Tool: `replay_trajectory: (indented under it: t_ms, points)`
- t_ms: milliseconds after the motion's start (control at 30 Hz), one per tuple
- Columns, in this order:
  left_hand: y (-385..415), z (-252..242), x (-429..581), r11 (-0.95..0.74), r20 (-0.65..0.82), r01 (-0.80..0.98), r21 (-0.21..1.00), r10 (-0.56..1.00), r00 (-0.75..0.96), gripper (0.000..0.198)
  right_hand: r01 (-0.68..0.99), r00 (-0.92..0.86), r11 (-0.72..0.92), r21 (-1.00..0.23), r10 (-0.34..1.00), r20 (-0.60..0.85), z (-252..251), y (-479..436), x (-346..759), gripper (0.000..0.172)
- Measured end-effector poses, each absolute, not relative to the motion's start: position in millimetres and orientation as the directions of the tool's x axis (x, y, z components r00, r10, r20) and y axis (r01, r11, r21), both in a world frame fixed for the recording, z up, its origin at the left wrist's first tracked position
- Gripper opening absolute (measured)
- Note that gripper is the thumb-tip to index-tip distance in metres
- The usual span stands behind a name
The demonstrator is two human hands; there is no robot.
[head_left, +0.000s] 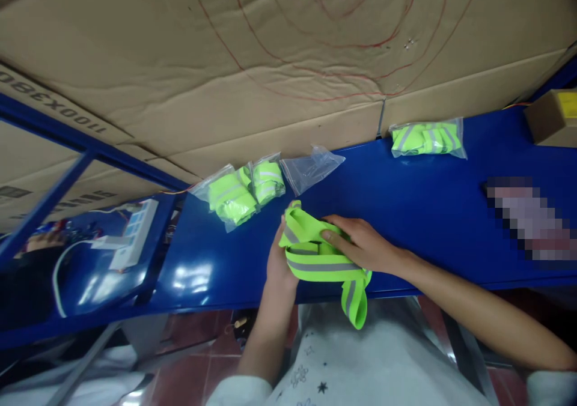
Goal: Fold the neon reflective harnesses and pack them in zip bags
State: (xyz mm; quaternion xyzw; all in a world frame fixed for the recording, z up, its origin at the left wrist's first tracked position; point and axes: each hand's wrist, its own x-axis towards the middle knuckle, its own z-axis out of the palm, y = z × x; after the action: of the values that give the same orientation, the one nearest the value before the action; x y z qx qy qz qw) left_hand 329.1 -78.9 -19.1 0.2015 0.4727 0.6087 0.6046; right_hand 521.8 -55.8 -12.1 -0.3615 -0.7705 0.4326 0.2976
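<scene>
Between my two hands, above the front part of the blue table, is a loosely coiled neon-yellow reflective strap [324, 268] with a grey stripe. My left hand [279, 259] grips its left end, the fingers mostly hidden behind the strap. From the right, my right hand [360, 241] is closed on the upper folds, thumb on top. One loop of the strap hangs down below my right hand. Beyond my hands lie an empty clear plastic bag [312, 169] and two filled bags of the same strap, a larger bag [232, 196] and a smaller bag [268, 181].
Another bagged strap [427, 139] lies at the back right of the blue table [433, 214]. A cardboard box [552, 118] stands at the far right, near a blurred-out item [534, 217]. Cardboard sheets [270, 63] form the back wall. A white power strip [137, 235] is on the left.
</scene>
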Motion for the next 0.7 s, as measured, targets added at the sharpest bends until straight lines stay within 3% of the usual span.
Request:
replay_trajectory:
  t_ms: [100, 233, 333, 467, 600, 700]
  points:
    - [-78.2, -14.9, 327.6, 0.085, -0.235, -0.497, 0.864, 0.94, -0.247, 0.047, 0.219, -0.597, 0.299, -0.929, 0.794, 0.115, -6.8, -56.8, 527.0, 0.049]
    - [-79.0, -6.1, 324.1, -0.004, -0.132, -0.398, 0.917, 0.94, -0.315, 0.046, 0.247, -0.652, 0.189, -0.95, 0.758, -0.018, -7.2, -65.0, 526.2, 0.081]
    - [-80.3, -0.8, 320.7, -0.019, -0.11, -0.368, 0.93, 0.939, -0.327, 0.047, 0.26, -0.617, 0.154, -0.953, 0.786, -0.041, -7.3, -70.3, 526.1, 0.068]
    - [-82.3, -1.6, 318.6, 0.146, -0.247, -0.469, 0.871, 0.956, -0.16, 0.054, 0.133, -0.722, 0.082, -0.988, 0.69, -0.04, 3.9, -67.0, 533.2, 0.045]
    - [-82.3, -11.7, 324.5, 0.323, -0.355, -0.549, 0.771, 0.934, 0.051, 0.064, 0.012, -0.823, 0.04, -0.999, 0.568, 0.013, 7.4, -57.8, 536.6, 0.041]
    - [-80.4, -21.4, 333.5, 0.316, -0.35, -0.568, 0.76, 0.935, 0.053, 0.059, -0.025, -0.778, 0.077, -0.997, 0.624, 0.068, -4.4, -53.5, 532.6, 0.034]
